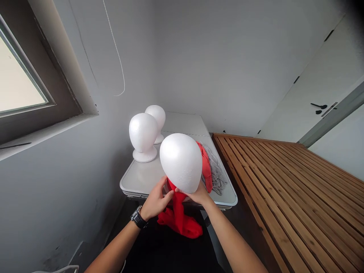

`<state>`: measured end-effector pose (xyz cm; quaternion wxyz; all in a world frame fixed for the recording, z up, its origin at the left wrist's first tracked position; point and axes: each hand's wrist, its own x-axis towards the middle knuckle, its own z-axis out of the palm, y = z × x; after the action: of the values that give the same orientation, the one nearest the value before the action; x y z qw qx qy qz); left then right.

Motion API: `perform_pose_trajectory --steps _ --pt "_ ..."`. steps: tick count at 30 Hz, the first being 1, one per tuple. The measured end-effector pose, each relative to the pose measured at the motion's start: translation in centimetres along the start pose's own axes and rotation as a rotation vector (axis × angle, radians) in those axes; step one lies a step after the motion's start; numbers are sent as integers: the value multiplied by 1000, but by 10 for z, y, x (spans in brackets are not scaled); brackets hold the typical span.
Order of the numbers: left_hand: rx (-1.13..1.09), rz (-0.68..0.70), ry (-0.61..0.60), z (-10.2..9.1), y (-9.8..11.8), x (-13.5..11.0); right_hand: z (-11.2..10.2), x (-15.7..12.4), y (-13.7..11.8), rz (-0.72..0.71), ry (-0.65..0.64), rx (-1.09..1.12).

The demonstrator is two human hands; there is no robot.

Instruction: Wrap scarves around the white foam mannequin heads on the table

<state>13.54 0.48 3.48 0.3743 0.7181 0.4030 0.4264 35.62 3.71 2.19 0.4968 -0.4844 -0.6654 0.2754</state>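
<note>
The foam head (180,161) stands at the near edge of the white table (136,178), directly above both hands, and the red scarf (179,220) goes around its neck and hangs down over the table edge between the wrists. The left hand (156,201) has its fingers closed on the scarf at the neck, and the right hand (199,195) is curled around the base of the head from the other side. A grey scarf (216,170) lies just behind, and two other foam heads (143,132) stand farther back.
</note>
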Motion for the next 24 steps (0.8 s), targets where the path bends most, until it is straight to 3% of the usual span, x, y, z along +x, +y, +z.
perform_pose_trajectory --steps 3,6,9,13,16,20,24 --pt "-13 14 8 3 -12 2 5 3 1 53 -7 57" --pt "-24 -59 121 13 -28 2 -8 32 1 21 152 40" --pt "-16 -112 135 21 -37 1 -41 96 3 -11 283 19" --pt "206 -39 -19 24 -31 1 -91 199 15 30 584 -22" --pt "397 46 -111 26 -23 1 -115 252 32 132 643 -106" --pt "523 94 -152 29 -20 -1 -124 278 61 220 637 -155" --pt "524 133 -206 22 -22 -11 -114 282 95 289 647 -147"
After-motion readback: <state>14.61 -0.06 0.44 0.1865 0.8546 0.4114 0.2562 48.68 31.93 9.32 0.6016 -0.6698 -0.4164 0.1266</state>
